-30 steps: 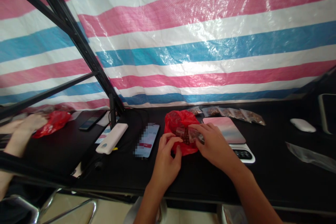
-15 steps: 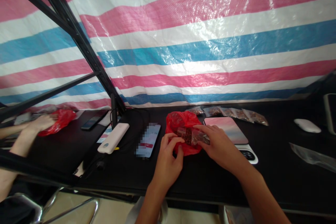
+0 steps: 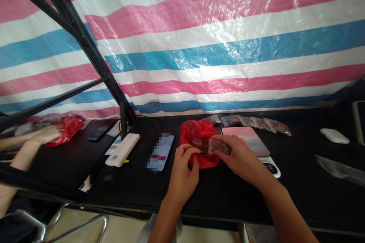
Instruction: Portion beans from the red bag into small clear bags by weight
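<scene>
A red plastic bag (image 3: 196, 126) lies open on the black table, with small brown pieces (image 3: 204, 146) inside. My left hand (image 3: 184, 163) is at the bag's near left side, its fingers curled and pinching the bag's edge. My right hand (image 3: 238, 155) grips a small clear plastic bag (image 3: 219, 146) between thumb and fingers, and dark brown pieces show through it. This clear bag lies sideways over the red bag's right part, its left end towards the loose pieces. My fingertips partly cover both bags.
Several filled clear packets (image 3: 258, 123) lie along the back. Right of the red bag is a small scale (image 3: 246, 140) with a pinkish plate. Left are a phone (image 3: 162, 153) and a white power bank (image 3: 123, 150). A co-worker's hand (image 3: 51, 134) touches another red bag (image 3: 68, 131).
My right hand has shifted slightly right with the clear bag, and more of that bag shows. My left hand stays nearly still. The co-worker's hand has moved a little.
</scene>
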### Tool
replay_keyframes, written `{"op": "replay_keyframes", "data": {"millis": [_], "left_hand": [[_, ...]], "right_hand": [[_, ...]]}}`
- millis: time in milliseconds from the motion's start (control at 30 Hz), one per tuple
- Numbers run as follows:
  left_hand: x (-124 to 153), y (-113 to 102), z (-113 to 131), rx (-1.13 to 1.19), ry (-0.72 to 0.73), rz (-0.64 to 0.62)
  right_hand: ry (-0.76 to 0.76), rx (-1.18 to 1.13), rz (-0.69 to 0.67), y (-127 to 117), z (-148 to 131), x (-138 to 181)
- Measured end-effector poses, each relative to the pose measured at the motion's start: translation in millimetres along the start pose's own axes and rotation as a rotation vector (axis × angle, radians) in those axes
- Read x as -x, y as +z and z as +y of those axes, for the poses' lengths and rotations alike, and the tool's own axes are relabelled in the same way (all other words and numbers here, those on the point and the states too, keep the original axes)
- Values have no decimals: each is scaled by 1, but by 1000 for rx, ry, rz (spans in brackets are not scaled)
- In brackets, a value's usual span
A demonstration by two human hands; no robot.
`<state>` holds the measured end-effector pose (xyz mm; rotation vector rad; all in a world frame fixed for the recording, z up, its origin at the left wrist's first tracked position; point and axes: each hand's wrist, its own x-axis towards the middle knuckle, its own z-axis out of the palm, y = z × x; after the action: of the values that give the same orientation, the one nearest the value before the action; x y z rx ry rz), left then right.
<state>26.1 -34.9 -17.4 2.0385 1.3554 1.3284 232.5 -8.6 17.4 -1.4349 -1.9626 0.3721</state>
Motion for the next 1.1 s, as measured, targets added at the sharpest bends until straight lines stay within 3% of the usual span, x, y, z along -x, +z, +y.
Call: {"op": "replay_keyframes", "data": {"millis": [200, 367, 500, 633, 767, 900, 1100], "left_hand": [[0, -3, 0, -1, 2, 4], [0, -5, 0, -17, -2, 0], [1, -5, -1, -28, -4, 16], [0, -5, -2, -38, -1, 33], [0, -4, -1, -35, 8, 30], [0, -2, 0, -40, 10, 21], [-1, 1, 0, -54, 30, 59]], "right_hand": [[12, -192, 173, -18, 29, -2], [112, 56, 277, -24, 60, 1], [88, 61, 316, -25, 61, 3], [90, -72, 524, -35, 55, 2], [241, -144, 699, -41, 57, 4], [327, -209, 658, -42, 62, 5], [138, -149, 493, -43, 56, 5]]}}
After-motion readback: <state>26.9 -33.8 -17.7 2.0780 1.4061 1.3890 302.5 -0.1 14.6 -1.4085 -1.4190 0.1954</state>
